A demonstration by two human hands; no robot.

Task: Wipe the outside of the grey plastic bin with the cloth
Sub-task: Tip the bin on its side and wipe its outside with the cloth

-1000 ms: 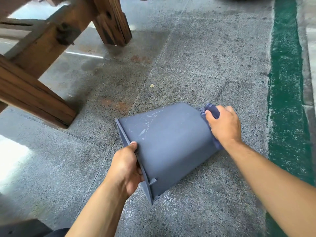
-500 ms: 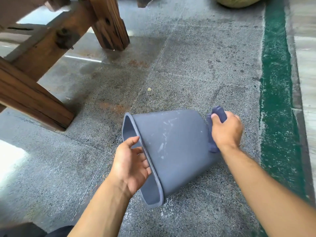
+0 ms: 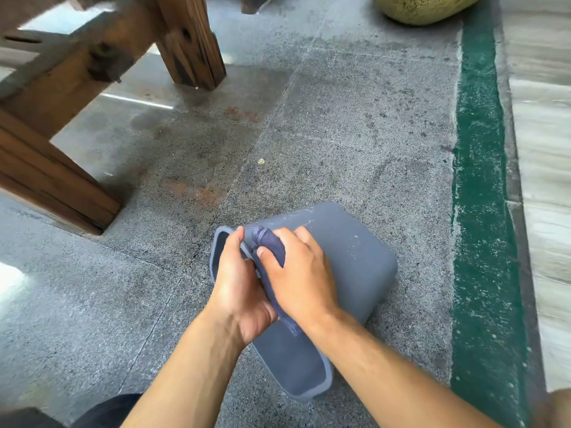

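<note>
1. The speckled grey stone floor (image 3: 340, 125) takes up most of what I can see, with a green painted strip (image 3: 477, 180) running down the right side and the dark wooden legs of a heavy frame (image 3: 61, 168) standing at the upper left.
2. The grey plastic bin (image 3: 355, 267) lies tipped on its side on that floor, just in front of the person, its open mouth turned toward them and to the left, its base pointing away to the right.
3. The left hand (image 3: 238, 279) is curled over the bin's rim at the upper part of the mouth, gripping it to steady the bin.
4. The right hand (image 3: 299, 273) has its fingers closed around the bunched blue-grey cloth (image 3: 270, 245), pressing it against the bin's outer wall just beside the rim.
5. I would judge the wiping to be midway: faint pale streaks show on the wall toward the base.
6. Next move, likely: draw the cloth along that wall toward the base, then roll the bin to reach the side resting on the floor.
</note>
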